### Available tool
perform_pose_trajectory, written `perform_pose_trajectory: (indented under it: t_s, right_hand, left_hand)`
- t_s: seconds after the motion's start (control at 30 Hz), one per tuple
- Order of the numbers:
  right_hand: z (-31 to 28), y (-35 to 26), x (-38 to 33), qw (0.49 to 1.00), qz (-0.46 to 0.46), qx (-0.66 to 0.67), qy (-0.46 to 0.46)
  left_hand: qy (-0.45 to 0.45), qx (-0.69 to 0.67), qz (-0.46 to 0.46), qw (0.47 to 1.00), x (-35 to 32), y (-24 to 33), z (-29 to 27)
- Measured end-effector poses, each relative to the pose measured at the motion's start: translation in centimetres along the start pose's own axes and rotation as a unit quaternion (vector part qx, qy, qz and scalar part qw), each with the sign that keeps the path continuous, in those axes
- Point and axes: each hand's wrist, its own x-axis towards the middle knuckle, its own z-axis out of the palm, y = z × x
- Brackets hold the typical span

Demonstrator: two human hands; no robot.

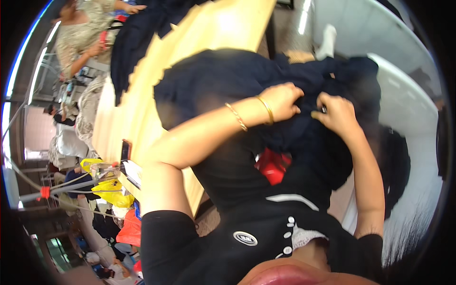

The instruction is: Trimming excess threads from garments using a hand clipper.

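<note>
A dark navy cloth garment (pixel 209 76) lies across my lap and over the edge of the pale wooden table. My left hand (pixel 282 102), with two gold bracelets at the wrist, is closed with its fingers curled into the cloth. Just to its right, my right hand (pixel 338 114) is closed in a pinch over the same garment. A small dark spot shows between its thumb and finger; whether that is a tool or only cloth I cannot make out. The cloth between the two hands is bunched.
The pale wooden table (pixel 237 23) runs along my left, with another dark cloth (pixel 130 57) and a phone (pixel 126 150) on it. A person (pixel 78 35) works at its far side. Large white tubs (pixel 403 90) stand to my right. Yellow bags (pixel 114 192) are at lower left.
</note>
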Motion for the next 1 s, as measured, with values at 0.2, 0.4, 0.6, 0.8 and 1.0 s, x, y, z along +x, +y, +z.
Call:
perform_pose_trajectory:
  t_s: [0.2, 0.4, 0.6, 0.8, 1.0]
  right_hand:
    - [-1.1, -0.4, 0.3, 0.999, -0.024, 0.042, -0.007]
    - [-2.0, -0.9, 1.2, 0.976, -0.044, 0.212, -0.016]
    - [-2.0, 0.7, 0.3, 0.938, -0.024, 0.344, 0.038]
    - [-3.3, 0.0, -0.2, 0.826, 0.114, 0.496, 0.240]
    - [-2.6, -0.9, 1.1, 0.871, -0.026, 0.418, 0.258]
  left_hand:
    - [0.042, -0.015, -0.027, 0.999, -0.2, -1.2, -0.2]
    - [0.062, 0.024, -0.029, 0.997, 0.3, -2.5, 0.1]
    - [0.143, -0.193, -0.057, 0.969, 1.0, -2.4, 0.0]
    - [0.090, -0.395, -0.059, 0.912, -1.0, 1.6, -7.1]
    - [0.098, -0.567, -0.166, 0.801, -2.6, 1.9, -8.5]
